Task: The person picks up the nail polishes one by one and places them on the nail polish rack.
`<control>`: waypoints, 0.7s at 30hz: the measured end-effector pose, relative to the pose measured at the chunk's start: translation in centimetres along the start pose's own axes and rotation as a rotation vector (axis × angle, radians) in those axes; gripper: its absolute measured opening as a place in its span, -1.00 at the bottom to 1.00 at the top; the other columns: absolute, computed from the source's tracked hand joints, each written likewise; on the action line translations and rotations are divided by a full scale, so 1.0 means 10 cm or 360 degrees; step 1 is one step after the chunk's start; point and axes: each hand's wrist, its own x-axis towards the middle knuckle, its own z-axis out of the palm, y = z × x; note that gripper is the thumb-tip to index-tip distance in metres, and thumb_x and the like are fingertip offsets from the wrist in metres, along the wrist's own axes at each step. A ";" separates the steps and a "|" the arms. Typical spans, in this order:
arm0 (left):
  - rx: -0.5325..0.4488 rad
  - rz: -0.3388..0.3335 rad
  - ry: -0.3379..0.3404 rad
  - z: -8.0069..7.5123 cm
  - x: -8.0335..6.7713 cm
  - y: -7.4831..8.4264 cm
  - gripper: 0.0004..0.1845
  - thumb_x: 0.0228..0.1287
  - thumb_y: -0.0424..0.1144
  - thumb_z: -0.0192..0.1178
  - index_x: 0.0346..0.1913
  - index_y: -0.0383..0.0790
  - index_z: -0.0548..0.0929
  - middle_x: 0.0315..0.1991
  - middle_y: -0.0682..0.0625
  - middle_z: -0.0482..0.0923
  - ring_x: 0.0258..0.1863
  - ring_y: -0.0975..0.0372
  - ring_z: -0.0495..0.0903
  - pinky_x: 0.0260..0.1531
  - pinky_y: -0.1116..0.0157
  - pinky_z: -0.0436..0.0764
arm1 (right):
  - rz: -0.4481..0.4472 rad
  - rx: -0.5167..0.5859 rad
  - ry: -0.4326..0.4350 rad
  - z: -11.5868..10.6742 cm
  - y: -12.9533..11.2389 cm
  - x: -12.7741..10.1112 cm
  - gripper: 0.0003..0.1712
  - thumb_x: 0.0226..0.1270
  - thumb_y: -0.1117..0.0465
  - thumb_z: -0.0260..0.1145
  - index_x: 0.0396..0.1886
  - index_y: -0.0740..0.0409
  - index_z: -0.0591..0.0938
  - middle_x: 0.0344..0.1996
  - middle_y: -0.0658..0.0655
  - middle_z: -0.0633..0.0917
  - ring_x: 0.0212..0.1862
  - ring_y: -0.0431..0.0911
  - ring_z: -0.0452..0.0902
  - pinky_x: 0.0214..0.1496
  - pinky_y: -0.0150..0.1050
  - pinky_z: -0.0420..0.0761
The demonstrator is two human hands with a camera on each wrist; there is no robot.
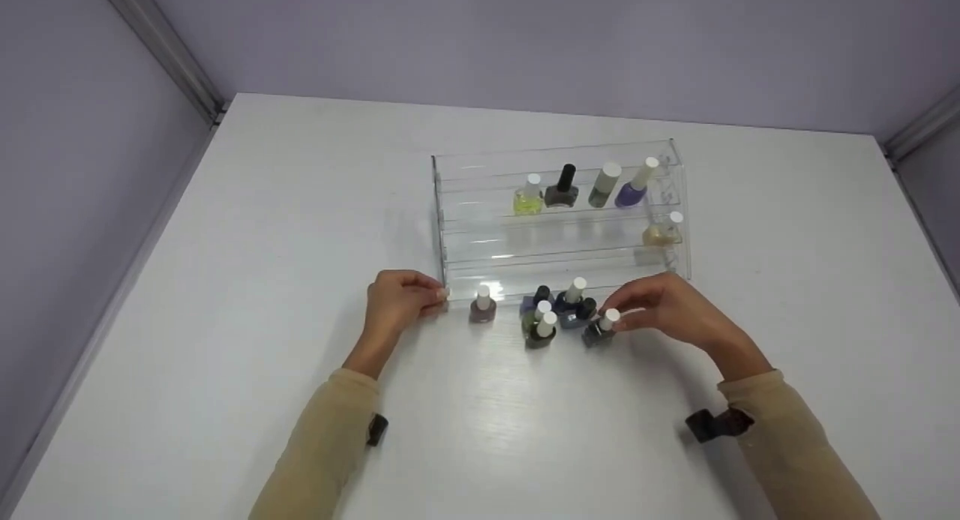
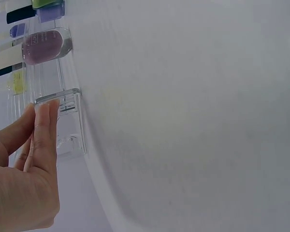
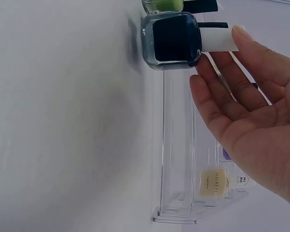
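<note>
My left hand (image 1: 401, 299) pinches the front left corner of a clear tiered rack (image 2: 63, 94) between thumb and fingers. At the rack's front right, my right hand (image 1: 679, 314) holds a dark nail polish bottle (image 3: 171, 41) by its white cap. The bottle looks upright; whether its base touches the table I cannot tell. Just left of it, several nail polish bottles stand close together, among them a blackish one (image 1: 540, 335) with a white cap and a grey-blue one (image 1: 574, 319) with a black cap. A mauve bottle (image 1: 482, 311) stands apart, nearer my left hand.
On an upper tier stand a yellow bottle (image 1: 528, 202), a black-capped one (image 1: 561, 196), a pale-capped greenish one (image 1: 600, 193) and a purple one (image 1: 630, 196). A cream bottle (image 1: 658, 236) sits lower at the right end. Walls border the white table (image 1: 300, 205).
</note>
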 end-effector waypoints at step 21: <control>-0.0028 0.0017 -0.0022 -0.01 0.01 -0.01 -0.93 0.01 -0.51 0.30 -0.39 -0.46 0.65 -0.44 -0.17 0.65 -0.47 0.18 0.66 -0.37 0.31 0.64 | -0.0015 -0.0026 0.0129 -0.20 -0.12 -0.08 -0.75 0.00 0.34 0.42 -0.25 0.29 0.68 -0.28 0.15 0.68 -0.23 -0.16 0.60 -0.19 -0.35 0.59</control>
